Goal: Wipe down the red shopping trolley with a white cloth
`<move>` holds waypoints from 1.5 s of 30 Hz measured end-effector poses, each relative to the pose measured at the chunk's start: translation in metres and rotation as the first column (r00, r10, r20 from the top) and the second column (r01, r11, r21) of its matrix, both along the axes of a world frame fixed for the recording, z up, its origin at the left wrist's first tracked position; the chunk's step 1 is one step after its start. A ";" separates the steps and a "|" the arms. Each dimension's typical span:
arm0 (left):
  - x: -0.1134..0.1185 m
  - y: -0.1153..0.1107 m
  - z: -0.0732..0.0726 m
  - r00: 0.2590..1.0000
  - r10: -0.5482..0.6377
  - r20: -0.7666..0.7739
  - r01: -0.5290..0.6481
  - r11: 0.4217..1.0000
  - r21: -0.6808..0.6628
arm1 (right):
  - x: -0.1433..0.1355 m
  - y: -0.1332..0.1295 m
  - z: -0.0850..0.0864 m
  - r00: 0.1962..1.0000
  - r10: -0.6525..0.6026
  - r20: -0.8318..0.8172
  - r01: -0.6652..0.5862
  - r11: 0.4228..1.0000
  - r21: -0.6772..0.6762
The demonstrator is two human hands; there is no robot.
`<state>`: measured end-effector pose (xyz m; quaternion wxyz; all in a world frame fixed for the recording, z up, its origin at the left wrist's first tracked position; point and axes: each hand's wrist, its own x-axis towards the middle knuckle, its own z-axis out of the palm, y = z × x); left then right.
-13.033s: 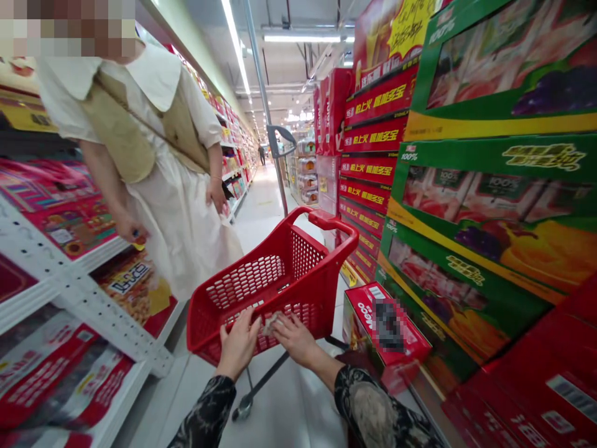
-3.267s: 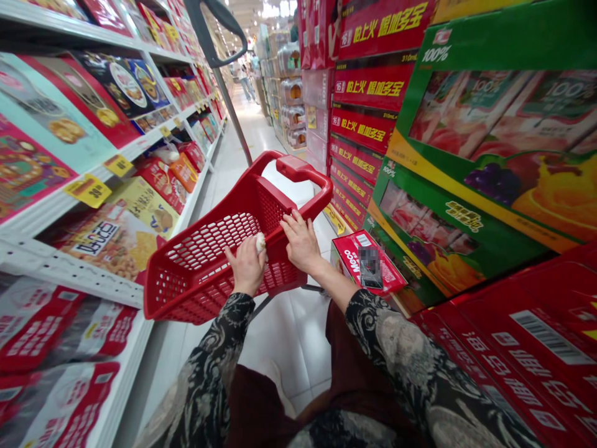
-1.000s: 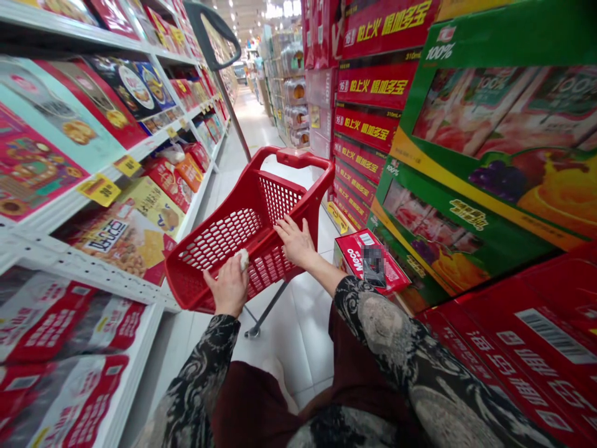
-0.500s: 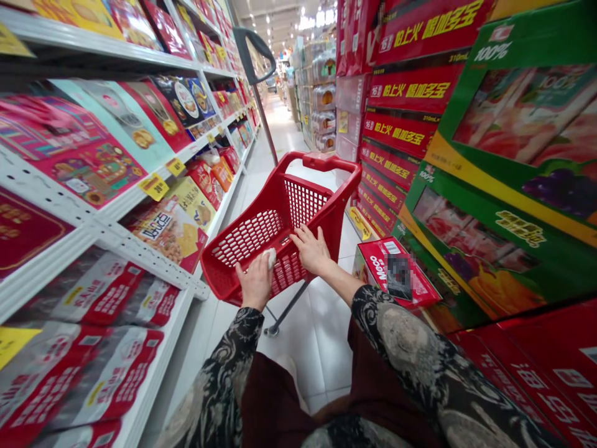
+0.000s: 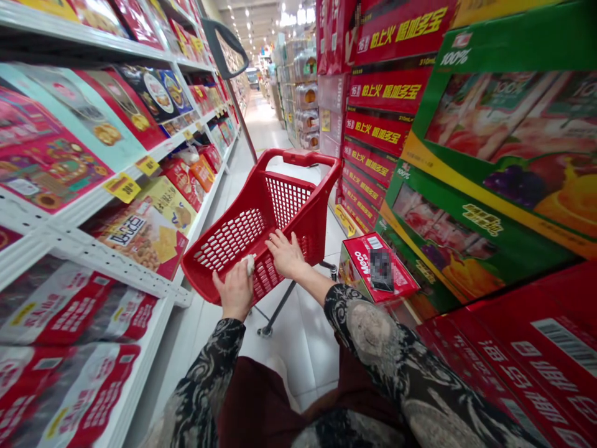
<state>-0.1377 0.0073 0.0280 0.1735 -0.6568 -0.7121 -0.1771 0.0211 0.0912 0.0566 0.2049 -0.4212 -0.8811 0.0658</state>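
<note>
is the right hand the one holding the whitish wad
No, the whitish wad shows in the left hand, while the right hand lies over the red basket.

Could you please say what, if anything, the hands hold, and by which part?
The left hand holds a white wad, its gripped part hidden; the right hand lies on the red basket's rim.

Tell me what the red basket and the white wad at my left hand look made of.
Red basket: likely moulded plastic, semi-gloss, judging by its uniform colour and cut-through holes. White wad: perhaps tissue or cloth, matte and crumpled; too small to be sure.
</note>
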 end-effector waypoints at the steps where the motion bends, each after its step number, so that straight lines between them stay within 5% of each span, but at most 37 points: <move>1: 0.004 0.001 0.001 1.000 -0.014 -0.001 0.014 1.000 0.003 | 0.000 0.000 -0.001 1.000 -0.005 -0.001 0.005 1.000 -0.007; 15: -0.002 -0.035 -0.003 0.998 -0.069 -0.001 0.068 0.998 -0.016 | 0.022 0.011 -0.009 1.000 -0.022 0.014 0.022 0.999 -0.032; 24: 0.010 -0.022 -0.002 0.999 0.000 0.036 0.000 1.000 -0.001 | 0.006 -0.011 -0.011 1.000 0.010 0.023 -0.010 1.000 -0.003; 34: -0.022 -0.059 -0.021 0.998 -0.061 0.032 0.060 0.997 0.049 | 0.010 -0.015 -0.012 0.999 -0.031 0.043 0.031 1.000 0.007; 45: 0.000 -0.027 -0.011 0.989 -0.140 0.040 0.137 0.988 0.077 | 0.004 -0.017 -0.018 0.997 -0.064 0.035 0.065 0.998 -0.024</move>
